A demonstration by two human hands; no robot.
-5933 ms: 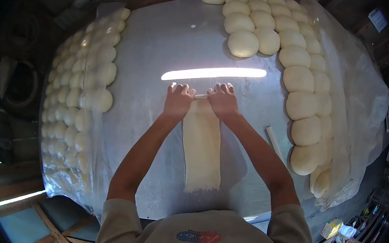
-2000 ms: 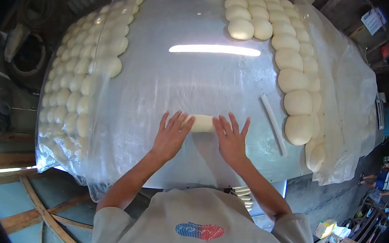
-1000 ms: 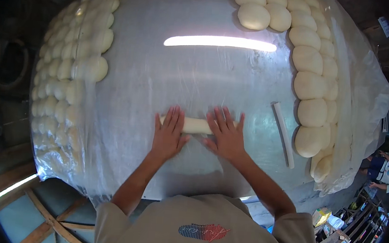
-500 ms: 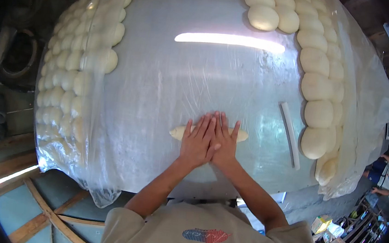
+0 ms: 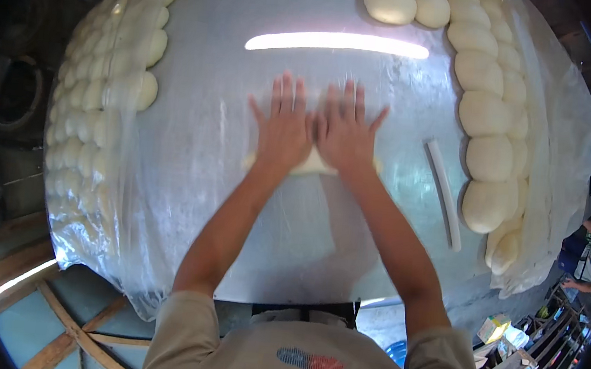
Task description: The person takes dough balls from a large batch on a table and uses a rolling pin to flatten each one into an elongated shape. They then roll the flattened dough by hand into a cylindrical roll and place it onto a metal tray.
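A pale piece of dough (image 5: 313, 162) lies crosswise on the metal tabletop (image 5: 291, 233), mostly hidden under my palms and wrists. My left hand (image 5: 285, 131) presses flat over its left part, fingers stretched toward the far side. Beside it, thumbs almost meeting, my right hand (image 5: 346, 133) lies flat with its fingers spread over the right part. Both hands are slightly blurred. Only the dough's middle and its two ends show. To the right of my hands rests a thin, pale straight stick (image 5: 443, 194).
Rows of round dough pieces (image 5: 489, 158) line the right side, partly under clear plastic sheeting (image 5: 558, 151). More dough balls (image 5: 92, 93) sit at the left beneath plastic. A person (image 5: 587, 263) is at the far right, near a cluttered rack (image 5: 541, 353).
Both hands have slid forward, away from my body, and moved slightly apart after overlapping. The dough has shifted forward beneath them, now under the palms and wrists. My arms are straighter.
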